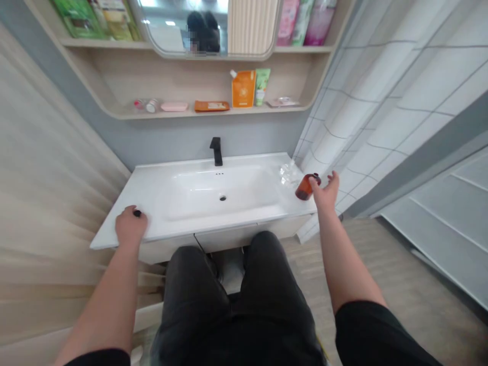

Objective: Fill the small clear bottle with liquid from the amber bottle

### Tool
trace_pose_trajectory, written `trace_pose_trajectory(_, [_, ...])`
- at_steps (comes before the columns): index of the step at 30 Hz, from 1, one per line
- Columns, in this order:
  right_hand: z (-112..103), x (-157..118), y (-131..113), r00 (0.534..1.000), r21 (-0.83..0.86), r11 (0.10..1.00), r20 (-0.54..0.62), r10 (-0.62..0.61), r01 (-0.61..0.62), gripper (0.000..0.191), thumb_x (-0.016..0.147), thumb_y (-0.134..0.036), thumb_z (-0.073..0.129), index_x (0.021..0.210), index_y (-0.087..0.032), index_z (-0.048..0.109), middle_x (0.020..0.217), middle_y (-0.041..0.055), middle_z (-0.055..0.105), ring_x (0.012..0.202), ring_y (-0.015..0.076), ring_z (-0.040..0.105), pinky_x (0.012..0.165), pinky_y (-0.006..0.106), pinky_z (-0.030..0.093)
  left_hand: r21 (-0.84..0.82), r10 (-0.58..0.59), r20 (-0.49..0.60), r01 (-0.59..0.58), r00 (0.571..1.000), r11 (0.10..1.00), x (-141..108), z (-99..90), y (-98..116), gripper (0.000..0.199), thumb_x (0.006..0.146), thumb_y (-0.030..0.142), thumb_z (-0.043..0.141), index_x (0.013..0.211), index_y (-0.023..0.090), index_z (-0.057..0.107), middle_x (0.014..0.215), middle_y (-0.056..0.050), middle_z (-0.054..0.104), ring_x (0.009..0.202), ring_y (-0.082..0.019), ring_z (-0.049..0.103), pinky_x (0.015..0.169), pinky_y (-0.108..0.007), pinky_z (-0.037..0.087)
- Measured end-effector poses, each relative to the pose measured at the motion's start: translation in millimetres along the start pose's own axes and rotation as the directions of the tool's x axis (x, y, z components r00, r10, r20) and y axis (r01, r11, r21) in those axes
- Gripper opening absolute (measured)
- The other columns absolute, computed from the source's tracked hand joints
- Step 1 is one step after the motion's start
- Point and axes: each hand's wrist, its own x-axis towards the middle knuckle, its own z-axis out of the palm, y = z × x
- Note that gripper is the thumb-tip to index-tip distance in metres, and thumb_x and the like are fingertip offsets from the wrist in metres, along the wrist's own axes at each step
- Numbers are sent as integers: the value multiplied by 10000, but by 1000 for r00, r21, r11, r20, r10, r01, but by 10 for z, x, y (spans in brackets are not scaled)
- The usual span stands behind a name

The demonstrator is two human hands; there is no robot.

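- Bare forearms (109, 300) reach forward to the white counter (114, 236)
- Right hand (325, 192), at the basin's (223, 195) 3 o'clock, holds an amber bottle (306, 187), tilted, with fingers closed near its dark top
- Crumpled clear plastic (288, 173) lies just beside that bottle
- Left hand (129, 226), at 8 o'clock, rests curled on the counter, a small black object (137, 213) at its fingers
- Black faucet (216, 151) stands at 12 o'clock
- Orange pouch (243, 89) stands on a shelf (213, 113) above
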Motion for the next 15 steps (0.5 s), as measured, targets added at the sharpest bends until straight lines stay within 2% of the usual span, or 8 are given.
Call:
trace_pose_trajectory(2, [-88, 253, -228, 998, -94, 995, -57, -30, 25, 684, 975, -627, 628, 1484, -173, 584, 1418, 207, 625, 1358, 396, 590, 1213, 644, 452, -24, -6, 2, 6, 1000, 1000, -11, -15, 17, 506, 903, 271, 703, 1397, 170, 668, 1218, -103, 773, 1155, -327, 673, 1016, -402, 512])
trace_pose_trajectory(3, [-94, 408, -372, 998, -156, 986, -3, -60, 59, 598, 985, -608, 622, 1384, -165, 662, 1349, 207, 661, 1331, 404, 600, 1206, 645, 443, -39, -5, 1, 5, 1000, 999, -15, -22, 24, 528, 894, 284, 720, 1405, 165, 666, 1241, -107, 774, 1168, -329, 673, 1026, -407, 513])
trace_pose_trajectory(5, [-12, 737, -681, 966, -290, 943, 238, -96, 165, 527, 975, -598, 664, 1234, -149, 756, 1229, 208, 714, 1273, 413, 630, 1177, 641, 443, -67, 6, -2, -6, 1000, 998, -21, -34, 34, 561, 884, 318, 744, 1411, 142, 667, 1261, -128, 773, 1181, -340, 675, 1033, -419, 518])
trace_pose_trajectory(8, [283, 1142, -1077, 855, -491, 825, 519, 21, 278, 571, 951, -623, 741, 1123, -84, 812, 1155, 255, 749, 1248, 445, 666, 1147, 682, 427, -76, 2, -15, -4, 1000, 997, -23, -42, 38, 544, 893, 354, 725, 1389, 135, 678, 1265, -145, 771, 1179, -349, 683, 1039, -432, 529])
trace_pose_trajectory(10, [489, 1284, -1238, 778, -589, 742, 610, 150, 319, 579, 924, -600, 796, 1148, -67, 823, 1198, 281, 758, 1268, 457, 680, 1131, 675, 444, -59, -18, -19, 17, 1000, 998, -21, -37, 31, 527, 908, 379, 695, 1378, 140, 686, 1284, -151, 770, 1185, -353, 686, 1056, -439, 535])
trace_pose_trajectory(12, [630, 1327, -1305, 715, -656, 673, 646, 267, 342, 568, 896, -541, 842, 1237, -87, 820, 1285, 283, 756, 1307, 451, 682, 1131, 625, 474, -42, -19, -24, 18, 1000, 999, -17, -26, 19, 533, 930, 397, 662, 1388, 125, 690, 1325, -173, 765, 1210, -360, 686, 1086, -446, 532])
trace_pose_trajectory(14, [693, 1305, -1294, 676, -687, 638, 656, 336, 349, 583, 874, -496, 868, 1317, -122, 806, 1346, 265, 751, 1328, 431, 682, 1126, 560, 503, -28, -9, -29, 8, 1000, 1000, -11, -11, 2, 541, 948, 400, 636, 1398, 106, 693, 1353, -194, 759, 1237, -368, 683, 1115, -453, 523])
trace_pose_trajectory(15, [701, 1283, -1269, 671, -682, 643, 661, 336, 349, 589, 864, -493, 876, 1324, -130, 805, 1345, 256, 754, 1317, 419, 687, 1111, 530, 518, -23, -7, -30, 7, 1000, 1000, -8, -4, -5, 539, 954, 397, 628, 1399, 100, 695, 1357, -200, 758, 1246, -371, 681, 1126, -458, 518])
